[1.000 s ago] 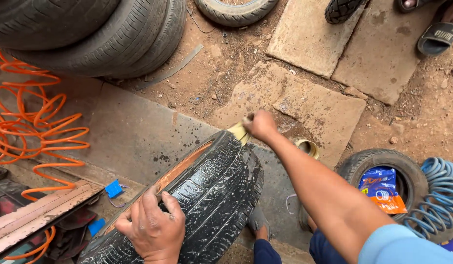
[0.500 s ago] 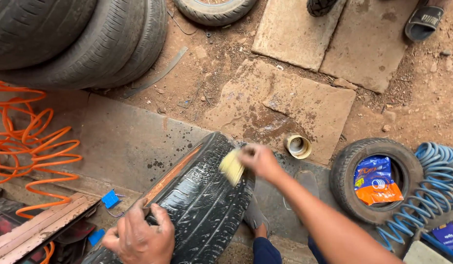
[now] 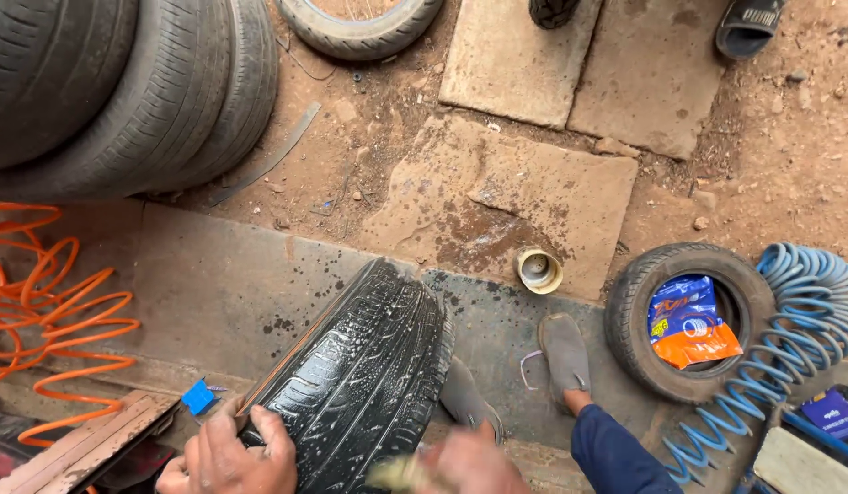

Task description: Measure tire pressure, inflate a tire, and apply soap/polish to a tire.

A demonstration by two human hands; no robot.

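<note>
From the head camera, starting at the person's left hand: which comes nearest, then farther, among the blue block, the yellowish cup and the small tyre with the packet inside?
From the left hand, bottom left, gripping the wet tyre:
1. Blue block, just above the hand.
2. Yellowish cup, on the ground past the tyre, centre right.
3. Small tyre, far right, beside the blue coiled hose.

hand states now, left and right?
Left hand: closed on the wet black rubber tyre.
Right hand: blurred, gripping a yellowish sponge-like thing.
</note>
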